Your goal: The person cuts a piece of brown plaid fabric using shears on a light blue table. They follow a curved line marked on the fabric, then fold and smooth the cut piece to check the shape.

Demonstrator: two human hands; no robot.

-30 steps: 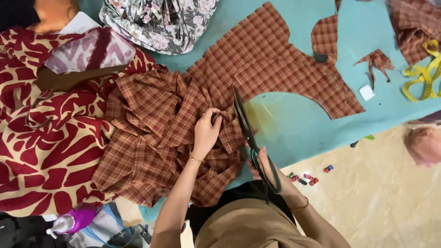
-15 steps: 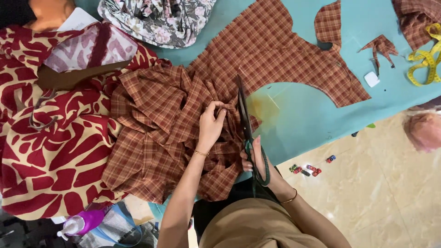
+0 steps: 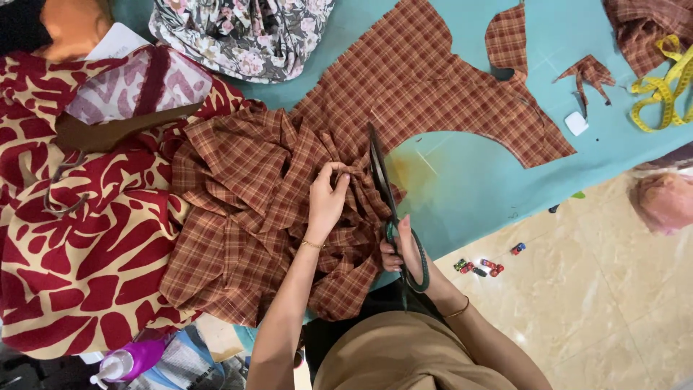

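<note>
Two hands at work: I am watching both of them busy on one heap of cloth, from the head view.
Bench (image 3: 462, 188): teal top, carrying everything here.
Red-and-cream print cloth (image 3: 79, 245): lying bunched at the left edge, beside the heap.
Plaid fabric (image 3: 245, 209): brown check, lying flat at the top and gathering into folds at the middle of the bench, near its front edge.
Floral cloth (image 3: 242, 32): sitting at the far side, apart from the cutting.
Left hand (image 3: 326, 202): fingers are closing on a fold of the plaid, pinching it up just beside the blades.
Right hand (image 3: 406, 249): fingers are threading the handles of the scissors (image 3: 382, 184), gripping them; the blades are lying nearly together, tips pointing away along the cut edge.
Yellow tape measure (image 3: 664, 87): lying well apart, at the right.
Step in hand: I am judging this as cutting along the plaid's edge.
Next move: it is calling for the pinched fold held taut and the blades opening again.
</note>
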